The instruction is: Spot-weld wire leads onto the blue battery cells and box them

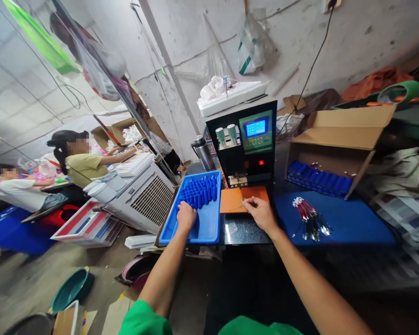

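Observation:
A blue tray holds rows of blue cylindrical battery cells. At the near side of these rows is my left hand, its fingers curled and closed; whatever lies in them is hidden. My right hand pinches a thin wire over the orange board. Behind the board stands a black spot-welding machine with a lit blue screen and a red light. On the blue mat to the right lies a bundle of red and black wires with white connectors.
An open cardboard box with more blue cells sits at the back right. A steel flask stands behind the tray. To the left are an air cooler and two seated people. Basins and boxes lie on the floor.

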Demonstrator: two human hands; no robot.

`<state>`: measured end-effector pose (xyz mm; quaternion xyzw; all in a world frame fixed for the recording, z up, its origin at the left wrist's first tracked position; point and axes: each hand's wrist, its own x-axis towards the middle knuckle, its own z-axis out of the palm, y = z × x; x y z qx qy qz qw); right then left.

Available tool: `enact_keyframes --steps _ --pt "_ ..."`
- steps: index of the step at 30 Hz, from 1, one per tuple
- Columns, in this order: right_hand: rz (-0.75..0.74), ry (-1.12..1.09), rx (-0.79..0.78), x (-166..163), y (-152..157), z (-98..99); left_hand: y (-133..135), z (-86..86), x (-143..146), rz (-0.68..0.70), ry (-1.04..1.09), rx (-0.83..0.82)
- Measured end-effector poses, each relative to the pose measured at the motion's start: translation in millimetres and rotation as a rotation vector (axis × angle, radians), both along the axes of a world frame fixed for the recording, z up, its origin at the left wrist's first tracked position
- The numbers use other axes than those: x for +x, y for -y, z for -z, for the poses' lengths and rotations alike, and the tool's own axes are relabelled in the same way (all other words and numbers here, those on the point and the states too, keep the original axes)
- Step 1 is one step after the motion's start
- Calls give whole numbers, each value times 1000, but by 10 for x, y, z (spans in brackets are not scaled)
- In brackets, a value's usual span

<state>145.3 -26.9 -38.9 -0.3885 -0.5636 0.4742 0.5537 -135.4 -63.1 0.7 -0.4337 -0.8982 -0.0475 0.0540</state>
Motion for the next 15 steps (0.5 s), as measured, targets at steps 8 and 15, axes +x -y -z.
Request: enact_keyframes --steps 8,15 --pt "-57 -174 -94 -2 -105 -19 -81 -341 128 186 202 341" --pt "-42 -191 -102 -32 -125 -52 -511 -291 944 474 953 662"
